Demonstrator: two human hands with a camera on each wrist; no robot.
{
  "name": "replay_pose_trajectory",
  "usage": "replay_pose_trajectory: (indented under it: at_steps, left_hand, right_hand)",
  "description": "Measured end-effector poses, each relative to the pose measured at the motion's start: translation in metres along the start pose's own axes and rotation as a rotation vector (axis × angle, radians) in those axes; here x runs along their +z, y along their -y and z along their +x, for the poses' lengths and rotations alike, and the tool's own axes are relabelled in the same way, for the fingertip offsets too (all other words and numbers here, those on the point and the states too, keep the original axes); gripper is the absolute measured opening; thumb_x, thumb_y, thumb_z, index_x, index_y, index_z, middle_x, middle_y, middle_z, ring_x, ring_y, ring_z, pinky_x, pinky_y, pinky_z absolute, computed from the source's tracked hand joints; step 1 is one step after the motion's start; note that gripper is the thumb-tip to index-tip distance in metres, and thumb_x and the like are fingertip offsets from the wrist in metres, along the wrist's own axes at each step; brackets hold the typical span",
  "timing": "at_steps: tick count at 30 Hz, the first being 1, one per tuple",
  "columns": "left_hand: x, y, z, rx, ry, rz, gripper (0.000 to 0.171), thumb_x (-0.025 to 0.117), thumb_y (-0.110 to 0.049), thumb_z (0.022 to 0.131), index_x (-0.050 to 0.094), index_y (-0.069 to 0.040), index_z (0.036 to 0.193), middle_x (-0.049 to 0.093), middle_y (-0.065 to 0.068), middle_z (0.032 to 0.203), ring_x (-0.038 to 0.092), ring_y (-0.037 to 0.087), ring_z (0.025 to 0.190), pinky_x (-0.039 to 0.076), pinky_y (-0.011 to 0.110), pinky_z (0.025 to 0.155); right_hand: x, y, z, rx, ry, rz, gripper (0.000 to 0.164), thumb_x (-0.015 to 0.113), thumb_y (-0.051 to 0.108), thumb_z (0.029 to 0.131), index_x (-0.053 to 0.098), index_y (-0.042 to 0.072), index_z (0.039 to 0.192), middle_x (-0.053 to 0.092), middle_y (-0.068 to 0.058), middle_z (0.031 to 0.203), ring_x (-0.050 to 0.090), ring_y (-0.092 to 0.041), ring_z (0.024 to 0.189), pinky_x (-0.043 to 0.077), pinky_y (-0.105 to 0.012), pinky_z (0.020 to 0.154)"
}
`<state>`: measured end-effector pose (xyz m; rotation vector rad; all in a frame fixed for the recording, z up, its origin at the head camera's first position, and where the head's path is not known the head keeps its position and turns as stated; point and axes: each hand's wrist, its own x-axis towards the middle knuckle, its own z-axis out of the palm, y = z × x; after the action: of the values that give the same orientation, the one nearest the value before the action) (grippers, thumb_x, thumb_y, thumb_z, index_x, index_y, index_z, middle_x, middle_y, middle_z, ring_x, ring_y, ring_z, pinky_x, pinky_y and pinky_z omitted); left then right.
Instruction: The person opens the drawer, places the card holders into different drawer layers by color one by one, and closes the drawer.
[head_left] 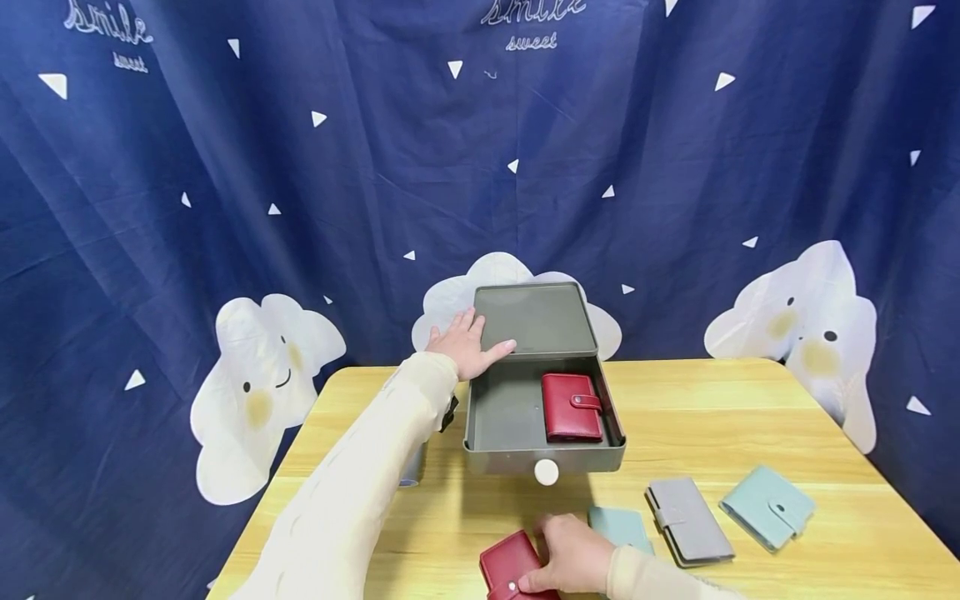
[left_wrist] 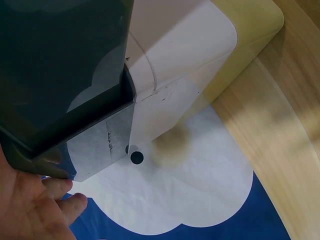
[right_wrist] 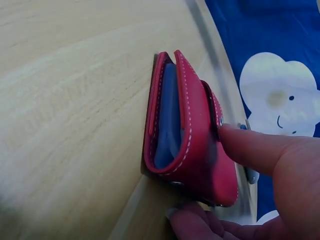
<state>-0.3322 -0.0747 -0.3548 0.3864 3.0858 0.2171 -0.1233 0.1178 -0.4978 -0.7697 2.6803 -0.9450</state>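
Observation:
A dark grey box with a white round knob stands on the table with its lid raised. My left hand touches the lid's left edge, fingers spread; its fingertips show beside the dark lid in the left wrist view. Inside the box, on the right, lies a red wallet with a snap strap. In front of the box, my right hand pinches a second red wallet, thumb on its strap; its white stitching and bluish inside show in the right wrist view.
Right of my right hand lie a pale teal wallet, partly hidden, a grey wallet and another teal wallet. A bluish object stands behind my left sleeve. A navy curtain hangs behind the table.

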Motion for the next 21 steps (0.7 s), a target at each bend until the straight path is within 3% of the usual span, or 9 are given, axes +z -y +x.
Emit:
replay_pose_trajectory:
  at_steps: [14, 21]
  left_hand:
    - [0.0008, 0.0003, -0.0014, 0.008, 0.001, 0.001, 0.103, 0.023, -0.086, 0.08, 0.025, -0.014, 0.154, 0.012, 0.005, 0.161, 0.009, 0.024, 0.147, 0.01, 0.059, 0.112]
    - [0.0013, 0.0, -0.0005, 0.003, -0.006, 0.006, 0.104, 0.022, -0.087, 0.08, 0.025, -0.014, 0.154, 0.012, 0.004, 0.161, 0.009, 0.023, 0.147, 0.01, 0.059, 0.112]
  right_hand:
    - [0.0072, 0.004, 0.0058, -0.024, -0.025, -0.133, 0.045, 0.086, 0.045, 0.064, 0.06, 0.013, 0.082, 0.046, 0.012, 0.069, 0.044, -0.005, 0.062, 0.042, -0.025, 0.058]
    - [0.0052, 0.0052, 0.0063, 0.009, -0.002, -0.053, 0.042, 0.088, 0.039, 0.063, 0.06, 0.014, 0.082, 0.049, 0.012, 0.069, 0.045, -0.002, 0.06, 0.042, -0.023, 0.057]
